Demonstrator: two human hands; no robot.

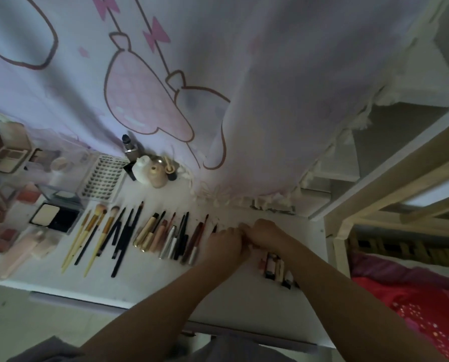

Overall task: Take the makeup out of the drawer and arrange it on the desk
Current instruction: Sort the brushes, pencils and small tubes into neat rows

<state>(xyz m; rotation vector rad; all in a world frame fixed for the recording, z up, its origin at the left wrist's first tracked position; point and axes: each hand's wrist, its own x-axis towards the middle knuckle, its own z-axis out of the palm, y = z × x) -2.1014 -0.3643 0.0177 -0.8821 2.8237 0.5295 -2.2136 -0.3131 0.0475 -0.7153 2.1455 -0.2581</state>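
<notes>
Meeting knuckle to knuckle, left hand (224,242) and right hand (266,232) curl on the tabletop (150,280); what each grip encloses cannot be told. Left of the hands: pencil row (177,237), then brushes (98,236). Right: lipsticks (277,267), near the tabletop's right edge. Risk: a forearm sweep rolls them off. Open room: toward the front edge.

Probably a bedroom: bed (414,296), makeup-strewn desk (244,296).
</notes>
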